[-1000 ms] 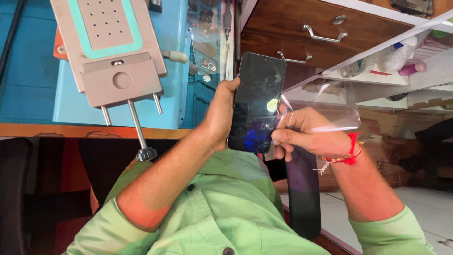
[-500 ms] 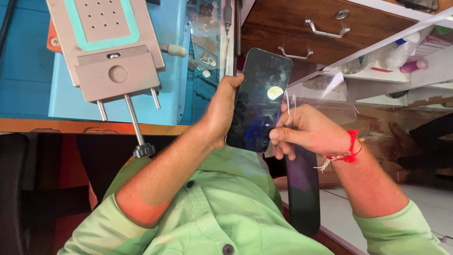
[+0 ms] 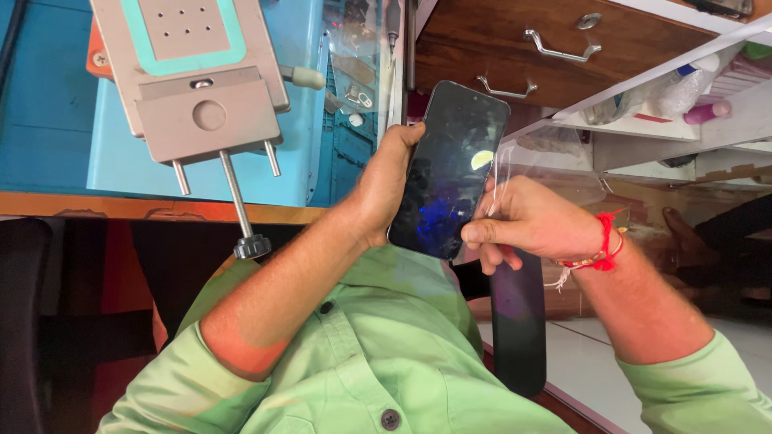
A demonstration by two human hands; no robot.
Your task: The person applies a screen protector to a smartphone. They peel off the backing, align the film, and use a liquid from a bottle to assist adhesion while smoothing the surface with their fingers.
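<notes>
Green shirt nearest, w/ a dark slab lying by the lap. Above it, left hand wrapped round the phone, held upright. Right hand at phone's right edge, fingers pinched on a clear film. Beyond: grey clamp jig on blue bench, wood drawers.

A small phone-repair workshop is indicated: a metal screen-clamping jig is set on a blue-topped workbench, small parts are kept in clear bags, and wooden drawers and cluttered shelves are seen alongside
</notes>
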